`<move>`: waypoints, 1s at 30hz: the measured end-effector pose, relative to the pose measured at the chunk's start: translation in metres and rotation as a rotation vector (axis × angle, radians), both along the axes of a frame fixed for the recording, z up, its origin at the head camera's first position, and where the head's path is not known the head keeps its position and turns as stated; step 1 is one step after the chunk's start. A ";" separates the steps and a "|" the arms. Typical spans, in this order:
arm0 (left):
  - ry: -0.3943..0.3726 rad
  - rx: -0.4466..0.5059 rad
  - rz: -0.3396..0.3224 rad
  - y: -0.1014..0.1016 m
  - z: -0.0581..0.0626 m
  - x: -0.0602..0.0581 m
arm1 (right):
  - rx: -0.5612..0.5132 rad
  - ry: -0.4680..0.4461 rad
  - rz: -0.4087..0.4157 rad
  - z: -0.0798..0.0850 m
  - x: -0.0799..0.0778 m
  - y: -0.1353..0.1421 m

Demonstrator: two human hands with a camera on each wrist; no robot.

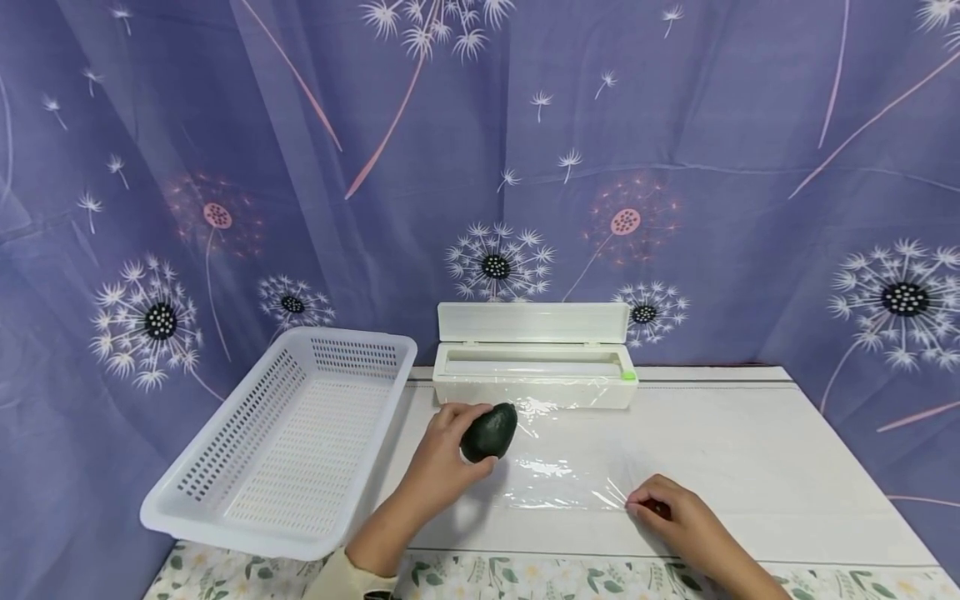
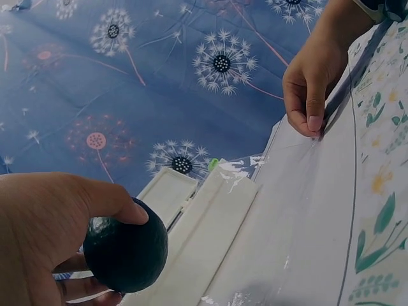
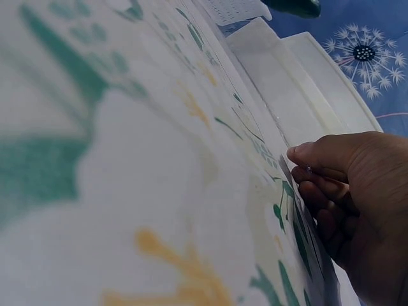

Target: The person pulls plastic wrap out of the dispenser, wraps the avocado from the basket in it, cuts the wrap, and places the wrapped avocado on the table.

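My left hand (image 1: 444,454) grips a dark green avocado (image 1: 491,432) between thumb and fingers, held over the left part of a sheet of clear plastic wrap (image 1: 555,467). The wrap runs out over the front of a white dispenser box (image 1: 534,393), whose lid (image 1: 534,322) stands raised. At the sheet's near right corner my right hand (image 1: 675,517) pinches the film between thumb and forefinger, its other fingers curled. In the left wrist view the avocado (image 2: 125,248) shows rounded and glossy, with the thumb across its top.
A white perforated plastic basket (image 1: 390,400) stands at the left of the table. A light green slider (image 1: 628,376) sits at the box's right end. White cloth (image 1: 750,450) covers the table, with a floral strip (image 1: 465,575) along the front. A purple dandelion curtain (image 1: 720,208) hangs behind.
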State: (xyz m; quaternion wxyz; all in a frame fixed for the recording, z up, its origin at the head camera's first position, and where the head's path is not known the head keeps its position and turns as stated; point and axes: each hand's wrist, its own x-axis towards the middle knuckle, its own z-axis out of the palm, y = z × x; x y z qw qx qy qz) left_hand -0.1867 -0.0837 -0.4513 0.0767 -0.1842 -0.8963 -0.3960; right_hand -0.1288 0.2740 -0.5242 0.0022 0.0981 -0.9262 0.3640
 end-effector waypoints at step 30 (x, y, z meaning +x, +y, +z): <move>-0.024 -0.200 -0.192 0.036 -0.031 -0.035 | -0.011 0.039 -0.007 0.001 0.003 -0.002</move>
